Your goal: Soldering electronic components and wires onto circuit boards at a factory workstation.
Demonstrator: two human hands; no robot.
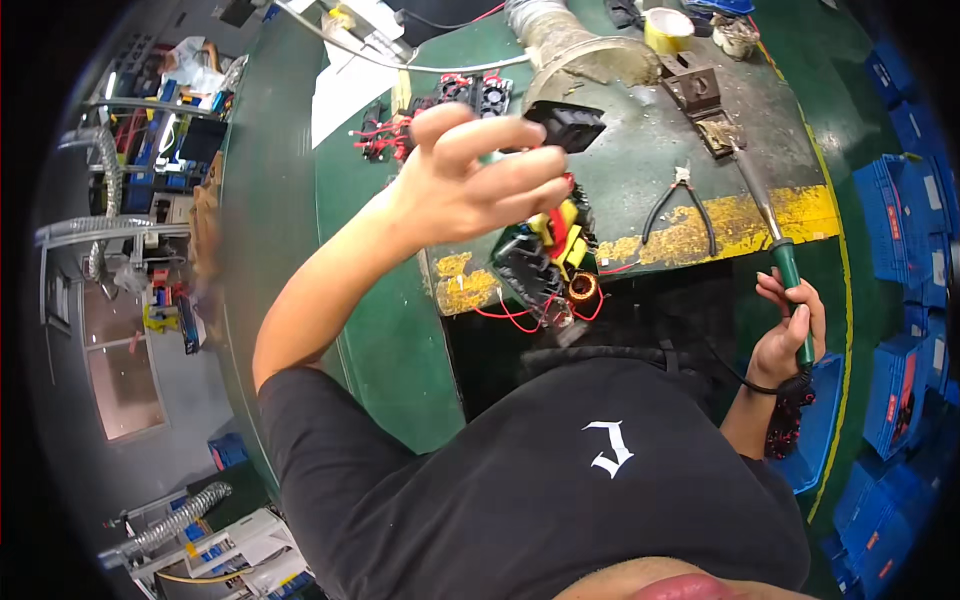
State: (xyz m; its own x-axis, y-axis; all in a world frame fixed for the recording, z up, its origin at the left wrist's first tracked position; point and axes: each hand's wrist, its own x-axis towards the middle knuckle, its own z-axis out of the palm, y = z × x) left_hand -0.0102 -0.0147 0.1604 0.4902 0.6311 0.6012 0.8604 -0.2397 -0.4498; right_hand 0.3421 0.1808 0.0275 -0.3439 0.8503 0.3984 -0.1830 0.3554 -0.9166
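Observation:
My right hand (790,330) is closed around the green handle of a soldering iron (786,262). The iron's metal shaft points up and away, its tip at the yellowish pad of a brown metal iron stand (716,128). My left hand (490,170) is raised over the bench with curled fingers, a black square plastic part (568,126) at its fingertips. Just below that hand, a circuit board (525,265) with yellow parts, a copper coil (582,288) and red wires sits tilted at the bench's front edge. The hand partly hides it; whether they touch, I cannot tell.
Cutting pliers (682,205) lie open on the green bench (620,180). Small fans with red wires (490,95) are behind my left hand. A fume hose with a clear hood (590,65) and a yellow tub (668,30) stand farther back. Blue bins (890,220) line the right.

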